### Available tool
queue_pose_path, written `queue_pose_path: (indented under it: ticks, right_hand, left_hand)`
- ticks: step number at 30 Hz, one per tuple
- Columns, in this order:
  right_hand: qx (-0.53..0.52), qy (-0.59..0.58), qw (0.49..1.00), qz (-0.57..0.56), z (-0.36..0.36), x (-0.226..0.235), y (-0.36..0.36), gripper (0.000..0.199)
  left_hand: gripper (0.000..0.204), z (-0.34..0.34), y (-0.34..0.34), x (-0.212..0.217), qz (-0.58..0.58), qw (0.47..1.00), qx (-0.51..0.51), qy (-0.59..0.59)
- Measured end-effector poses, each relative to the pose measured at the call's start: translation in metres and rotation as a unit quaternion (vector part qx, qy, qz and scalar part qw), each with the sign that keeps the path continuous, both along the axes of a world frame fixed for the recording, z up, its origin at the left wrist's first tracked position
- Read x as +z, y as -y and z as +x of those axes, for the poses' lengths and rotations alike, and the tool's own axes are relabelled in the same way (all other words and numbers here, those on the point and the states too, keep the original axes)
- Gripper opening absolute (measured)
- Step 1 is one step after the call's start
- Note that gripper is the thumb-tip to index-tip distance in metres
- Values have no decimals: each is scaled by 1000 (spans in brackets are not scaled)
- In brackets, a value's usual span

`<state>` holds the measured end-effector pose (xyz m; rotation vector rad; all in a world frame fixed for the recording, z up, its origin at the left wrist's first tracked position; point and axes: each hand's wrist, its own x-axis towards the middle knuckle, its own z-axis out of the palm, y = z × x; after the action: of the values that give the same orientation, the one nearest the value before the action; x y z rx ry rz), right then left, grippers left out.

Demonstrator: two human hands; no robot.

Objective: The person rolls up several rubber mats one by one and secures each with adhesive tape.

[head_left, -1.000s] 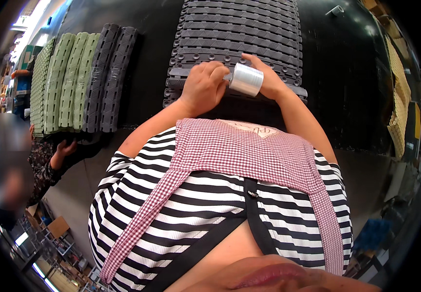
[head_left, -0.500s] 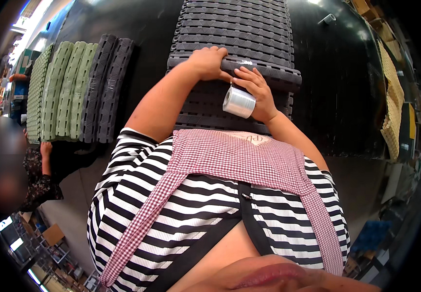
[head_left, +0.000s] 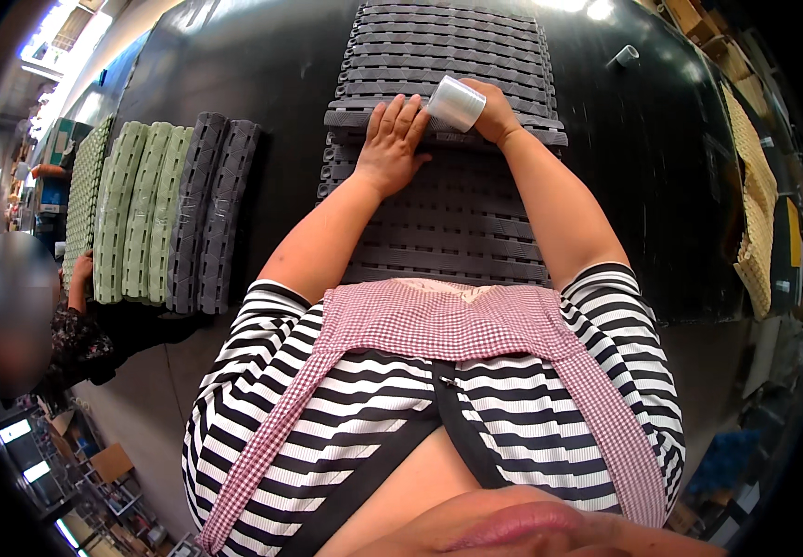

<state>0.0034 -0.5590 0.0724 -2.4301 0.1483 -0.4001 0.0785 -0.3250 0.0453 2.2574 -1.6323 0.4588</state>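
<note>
Right hand (head_left: 494, 111) grip closed around clear tape roll (head_left: 457, 102), left hand (head_left: 394, 141) flat, open, on dark slatted mat (head_left: 448, 213)

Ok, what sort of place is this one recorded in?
Probably a workshop or small factory packing floor. Slatted grey plastic mats lie stacked on a big black worktable, rolled green and grey mats are lined up beside them, and the right hand holds a roll of clear wrap.

One stack of grey slatted mats (head_left: 448, 223), five rolled mats (head_left: 155, 213), two tape rolls (head_left: 457, 102).
</note>
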Motion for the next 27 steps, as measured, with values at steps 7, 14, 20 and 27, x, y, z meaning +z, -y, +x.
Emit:
queue_pose_path:
  ticks: [7,14,20,27]
  right_hand:
    - [22,84,980,180,-5,11,3,23]
    - [110,202,972,-40,-137,21,-93,49]
    - [66,177,978,-87,-151,7,-118,53]
    - [-41,188,978,76,-48,8,-27,20]
  left_hand:
    - [80,42,35,26,81,996,-13,-26]
    - [71,-16,-13,91,234,950,-23,-207]
    - [62,3,-16,75,270,908,-60,-314]
    - [10,-25,-13,53,-149,979,-84,-106]
